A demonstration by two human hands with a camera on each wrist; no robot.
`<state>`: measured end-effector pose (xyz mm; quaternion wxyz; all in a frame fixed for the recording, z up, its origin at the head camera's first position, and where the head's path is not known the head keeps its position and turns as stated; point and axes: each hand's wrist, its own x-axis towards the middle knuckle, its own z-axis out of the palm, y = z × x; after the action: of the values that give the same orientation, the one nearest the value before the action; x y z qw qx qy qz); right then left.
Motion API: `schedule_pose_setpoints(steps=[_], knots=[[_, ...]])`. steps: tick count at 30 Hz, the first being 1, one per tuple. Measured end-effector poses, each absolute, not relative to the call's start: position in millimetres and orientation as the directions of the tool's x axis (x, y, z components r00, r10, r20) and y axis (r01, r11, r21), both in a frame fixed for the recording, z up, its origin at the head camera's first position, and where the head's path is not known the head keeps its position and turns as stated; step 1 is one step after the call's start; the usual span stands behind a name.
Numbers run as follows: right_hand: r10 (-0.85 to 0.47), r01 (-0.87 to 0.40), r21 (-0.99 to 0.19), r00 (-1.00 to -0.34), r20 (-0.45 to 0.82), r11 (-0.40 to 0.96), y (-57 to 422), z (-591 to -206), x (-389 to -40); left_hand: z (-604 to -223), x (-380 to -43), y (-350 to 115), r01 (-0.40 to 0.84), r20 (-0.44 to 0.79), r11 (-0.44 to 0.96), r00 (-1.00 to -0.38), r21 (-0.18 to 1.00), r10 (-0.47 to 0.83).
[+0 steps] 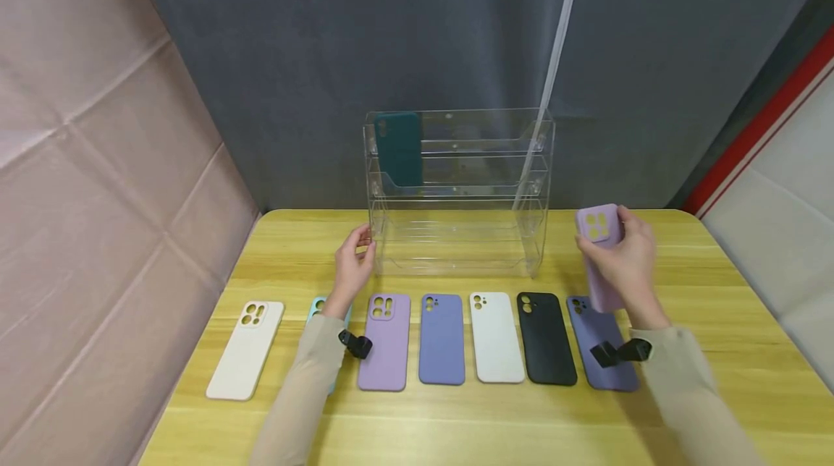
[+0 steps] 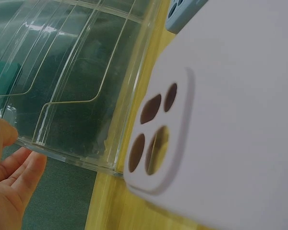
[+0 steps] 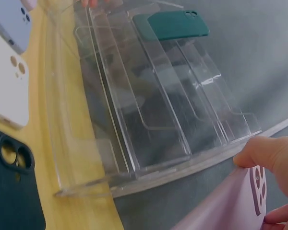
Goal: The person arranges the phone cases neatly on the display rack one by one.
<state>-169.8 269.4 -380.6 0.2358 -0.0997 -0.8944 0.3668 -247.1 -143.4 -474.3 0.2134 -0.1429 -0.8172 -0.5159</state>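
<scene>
Got the held case [image 1: 598,286], lilac, in the right hand [image 1: 633,257], right of centre in my head view. It's raised at a tilt, camera cutouts at the top end. Thumb lies across its back, fingers at the opposite edge; hand closed just to the case's width, firm contact both sides. Its lower end overlaps the indigo case [image 1: 593,332] from my angle; can't tell if they touch.

Left hand [image 1: 354,265] is left of centre, at the left side of the clear rack [image 1: 456,196]. Fingers part bent, tips at the side panel, thumb a bit apart from them. I can't tell whether it pinches the panel or just touches it.

Rack stands mid-frame at the table's back edge. One teal case [image 1: 399,151] upright at its upper left; can't tell which slot.

Row in front of the rack, left to right: cream case [image 1: 245,350], set apart and angled; cyan case [image 1: 317,305], mostly hidden by the left arm; second lilac case [image 1: 384,350]; blue case [image 1: 441,343]; white case [image 1: 497,339]; black case [image 1: 547,339]; then the indigo one, under the right wrist in my view.

Wood table [image 1: 495,422] below, grey curtain [image 1: 339,32] behind, pale quilted cloth [image 1: 91,234] far left.
</scene>
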Motion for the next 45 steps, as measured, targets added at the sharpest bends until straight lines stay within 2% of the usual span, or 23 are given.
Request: schedule_pose_setpoints(steps=[11,37,45], knots=[[0.334,-0.078,-0.715,-0.845,0.417,0.694,243.9,-369.0,-184.2,-472.3,-245.9,-143.1,0.455,0.495,0.417,-0.869,0.787,0.015],[0.252,-0.181,-0.750,-0.870,0.424,0.637,192.3,-339.5,-216.5,-470.3,-246.0,-142.1,0.447,0.493,0.427,-0.870,0.786,0.003],[0.228,-0.245,-0.750,-0.855,0.466,0.615,171.6,-328.9,-227.8,-471.2,-244.6,-141.6,0.448,0.493,0.421,-0.870,0.789,0.001]])
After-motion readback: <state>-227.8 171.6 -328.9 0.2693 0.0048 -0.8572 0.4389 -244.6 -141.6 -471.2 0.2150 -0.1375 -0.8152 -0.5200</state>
